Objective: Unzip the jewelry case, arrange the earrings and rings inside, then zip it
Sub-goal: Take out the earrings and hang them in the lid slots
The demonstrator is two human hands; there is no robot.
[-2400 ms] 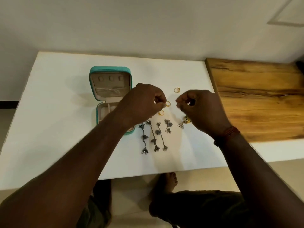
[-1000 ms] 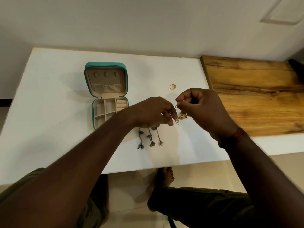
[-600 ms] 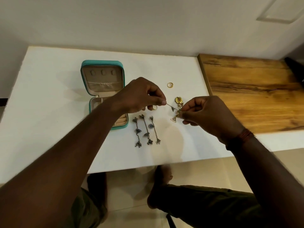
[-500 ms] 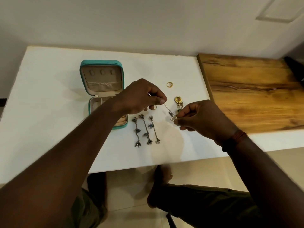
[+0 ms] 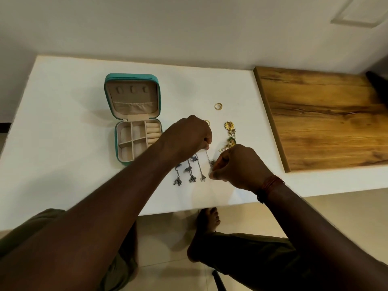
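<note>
Both hands pinch one silver drop earring (image 5: 208, 158): left hand (image 5: 189, 136) at its top, right hand (image 5: 237, 168) at its bottom, beside three others on the table (image 5: 63, 122). Sorting, I judge; next it must reach the open jewelry case (image 5: 136, 131).

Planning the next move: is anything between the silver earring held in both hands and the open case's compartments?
Only the left forearm, which crosses the jewelry case's near right corner. The silver earring, pinched between the left hand and right hand, otherwise has a clear way; lid open, visible compartments empty.
</note>
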